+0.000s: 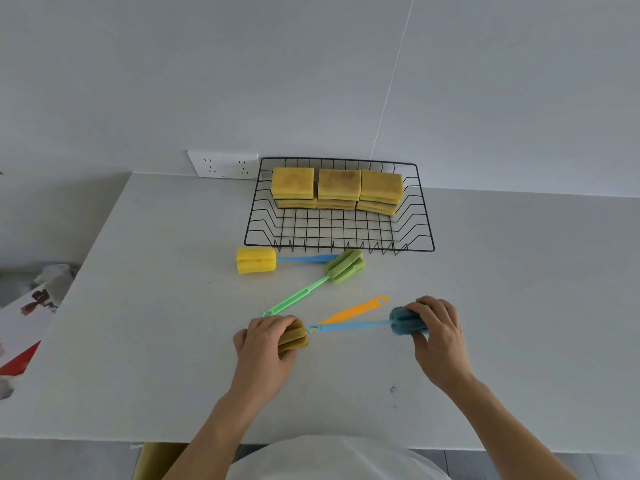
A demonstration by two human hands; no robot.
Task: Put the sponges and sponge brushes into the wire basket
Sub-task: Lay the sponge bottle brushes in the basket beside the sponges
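Note:
A black wire basket (424, 216) stands at the back of the white counter, with yellow sponges (337, 183) stacked in three piles along its far side. In front of it lie a yellow-headed sponge brush (256, 260) with a blue handle and a green sponge brush (344, 266). My left hand (263, 344) grips the olive head of an orange-handled sponge brush (353, 310). My right hand (438, 332) grips the teal head of a blue-handled sponge brush (349, 326). The two handles cross between my hands, low over the counter.
A double wall socket (223, 164) sits on the wall left of the basket. Papers and clutter (24, 317) lie beyond the counter's left edge. The counter's front edge (104, 439) runs close to my body.

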